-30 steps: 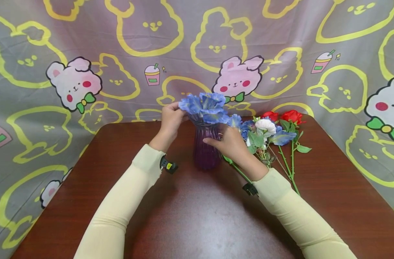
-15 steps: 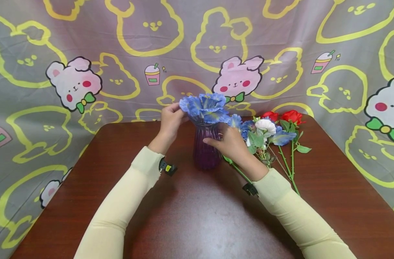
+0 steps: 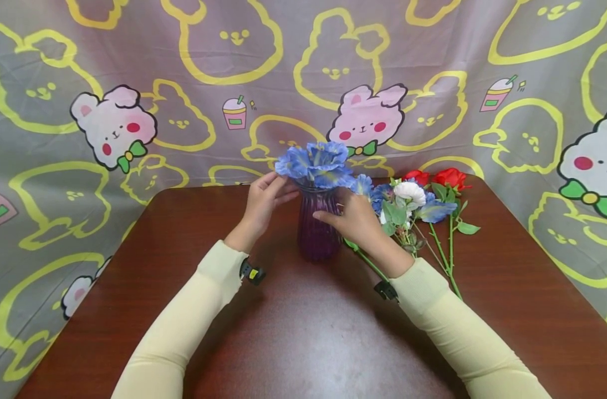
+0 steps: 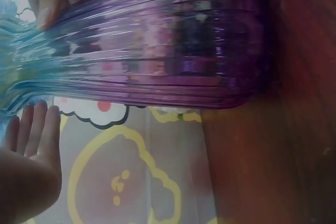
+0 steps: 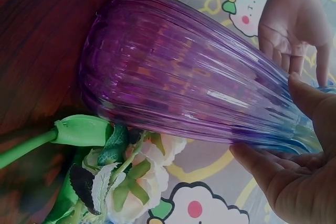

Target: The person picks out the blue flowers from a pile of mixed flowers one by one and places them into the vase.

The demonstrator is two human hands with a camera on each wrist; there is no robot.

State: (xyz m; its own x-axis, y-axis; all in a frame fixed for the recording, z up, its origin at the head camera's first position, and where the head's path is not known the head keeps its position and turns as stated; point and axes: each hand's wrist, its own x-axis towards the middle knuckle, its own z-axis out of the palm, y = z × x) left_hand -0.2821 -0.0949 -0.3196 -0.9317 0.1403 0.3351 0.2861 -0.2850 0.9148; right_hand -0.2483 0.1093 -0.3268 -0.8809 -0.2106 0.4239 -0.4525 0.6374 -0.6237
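Note:
A ribbed purple glass vase (image 3: 317, 238) stands upright mid-table, bluish toward its neck in the wrist views. Blue ruffled artificial flowers (image 3: 315, 163) rest in its mouth, petals spreading over the rim. My right hand (image 3: 360, 221) grips the vase high on its right side; the right wrist view shows thumb (image 5: 310, 95) and fingers (image 5: 257, 166) on opposite sides below the neck. To the left, my left hand (image 3: 260, 205) reaches up beside the rim, under the petals. Its fingers (image 4: 38, 129) are extended alongside the neck in the left wrist view, curled around nothing.
Right of the vase lie loose artificial flowers: a white bloom (image 3: 409, 194), a blue one (image 3: 437, 211), red roses (image 3: 450, 179) and long green stems (image 3: 450, 249). A patterned cloth (image 3: 283, 66) hangs behind the dark wooden table (image 3: 283, 343).
My left hand has come slightly down and away from the blue petals, and its fingers have straightened and spread. The right hand and the vase have stayed in place.

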